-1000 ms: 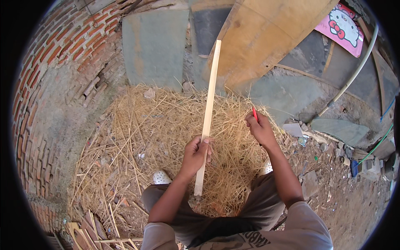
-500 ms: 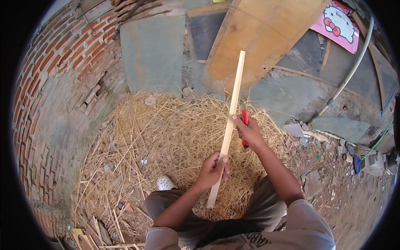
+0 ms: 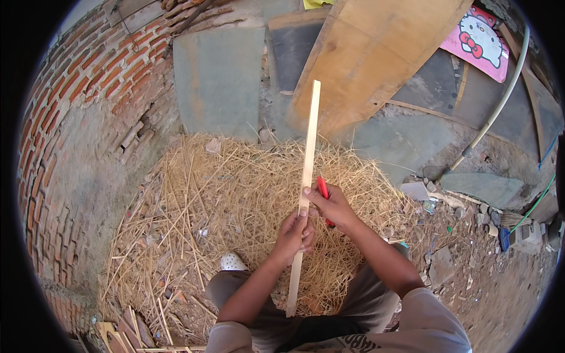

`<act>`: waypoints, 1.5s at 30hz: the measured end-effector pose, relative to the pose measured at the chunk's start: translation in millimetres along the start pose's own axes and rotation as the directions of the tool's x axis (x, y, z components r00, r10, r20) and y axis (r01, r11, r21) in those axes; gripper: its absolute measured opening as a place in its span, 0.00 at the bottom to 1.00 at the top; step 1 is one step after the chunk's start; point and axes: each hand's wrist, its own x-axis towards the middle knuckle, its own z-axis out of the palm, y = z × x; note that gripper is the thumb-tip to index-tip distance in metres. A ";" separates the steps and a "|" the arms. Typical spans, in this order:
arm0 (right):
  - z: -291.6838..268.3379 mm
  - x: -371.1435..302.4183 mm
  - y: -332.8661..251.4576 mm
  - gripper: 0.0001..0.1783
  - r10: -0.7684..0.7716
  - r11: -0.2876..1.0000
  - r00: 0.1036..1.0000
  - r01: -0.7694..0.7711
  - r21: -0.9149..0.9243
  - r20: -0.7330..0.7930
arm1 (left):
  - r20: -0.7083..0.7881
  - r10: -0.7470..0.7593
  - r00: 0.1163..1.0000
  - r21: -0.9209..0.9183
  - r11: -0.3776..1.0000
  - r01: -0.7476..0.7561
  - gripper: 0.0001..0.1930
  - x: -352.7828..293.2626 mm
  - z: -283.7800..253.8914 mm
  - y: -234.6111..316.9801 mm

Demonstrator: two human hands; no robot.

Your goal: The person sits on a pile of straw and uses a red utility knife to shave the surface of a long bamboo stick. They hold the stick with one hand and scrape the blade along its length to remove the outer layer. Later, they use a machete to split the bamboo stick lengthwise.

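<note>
A long, pale bamboo strip (image 3: 311,132) stands nearly upright in front of me, its top leaning slightly right. My left hand (image 3: 290,237) is closed around its lower half, thumb flat on its face. Just above and to the right, my right hand (image 3: 334,206) pinches the strip's edge with its thumb. That same hand grips a red and black utility knife (image 3: 322,188), which sticks out above and below the fingers; its blade cannot be made out. Both hands are close together, almost touching.
A thick heap of straw-like shavings (image 3: 235,176) covers the ground before me. A white clog (image 3: 233,261) shows at my left foot. Brick wall (image 3: 65,117) rises on the left; boards (image 3: 376,53) lean at the back. Rubble (image 3: 453,235) lies on the right.
My right hand, with the knife, has come down and left along the strip toward my left hand. The strip has shifted left and stands more upright. My left hand has risen slightly.
</note>
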 end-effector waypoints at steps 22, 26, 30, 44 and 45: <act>-14.6 4.0 -2.5 0.31 -0.418 0.285 0.883 0.353 -0.891 0.215 | -0.106 -0.160 0.981 0.097 0.981 0.170 0.11 -1.6 -16.7 31.3; -8.4 9.9 2.4 0.32 -0.445 0.214 0.860 0.374 -0.903 0.251 | -0.100 -0.107 0.989 0.087 0.989 0.116 0.09 -3.4 -22.5 34.3; -4.4 10.9 3.9 0.33 -0.457 0.203 0.845 0.401 -0.893 0.276 | -0.144 -0.108 0.984 0.115 0.986 0.124 0.09 -7.0 -14.7 42.5; -24.2 29.1 24.1 0.35 -0.563 0.086 0.749 0.472 -0.877 0.348 | -0.131 -0.013 0.991 0.340 0.939 0.057 0.13 -9.6 -16.0 13.6; -24.5 29.2 24.2 0.35 -0.579 0.088 0.740 0.474 -0.876 0.342 | -0.133 0.002 0.991 0.343 0.938 0.044 0.13 -11.4 -14.3 13.2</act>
